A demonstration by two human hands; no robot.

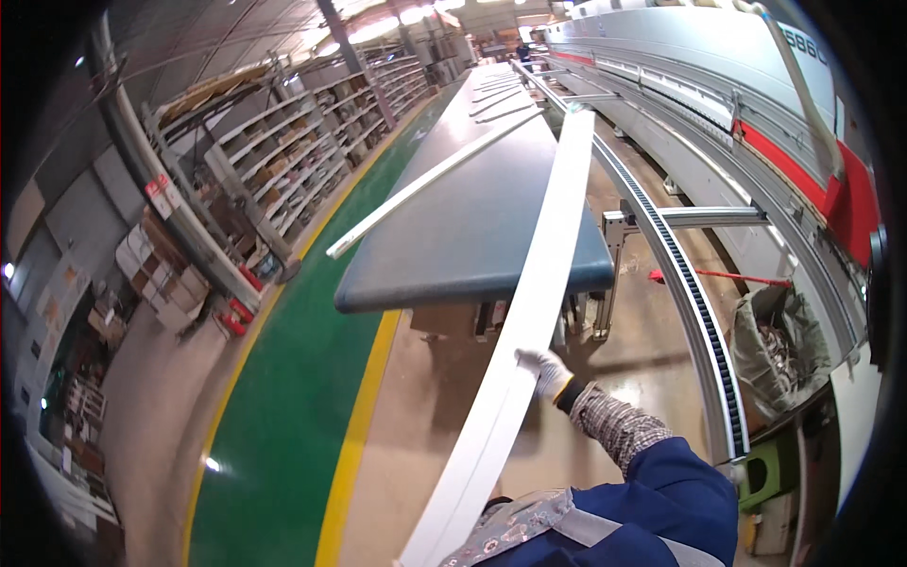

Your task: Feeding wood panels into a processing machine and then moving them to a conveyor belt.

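Observation:
A long white profile (505, 378) slants from the lower edge of the picture up to the right edge of the blue-grey table (453, 227), with its far end above the tabletop. My right hand (545, 374), in a white knit glove, grips its right edge, the thumb over the top face and the other fingers mostly hidden. My left hand does not show; patterned cloth and the profile fill the lower edge. On the table a thinner white bar (435, 180) lies slantwise, its near end past the left edge.
Several shorter bars lie farther along the table. To the right run a curved-looking rail (675, 250) and a long white and red machine (794, 156). A grey waste bag (779, 354) stands below it. Shelves (293, 142) and a post (156, 180) line the left, beside a green walkway (283, 416).

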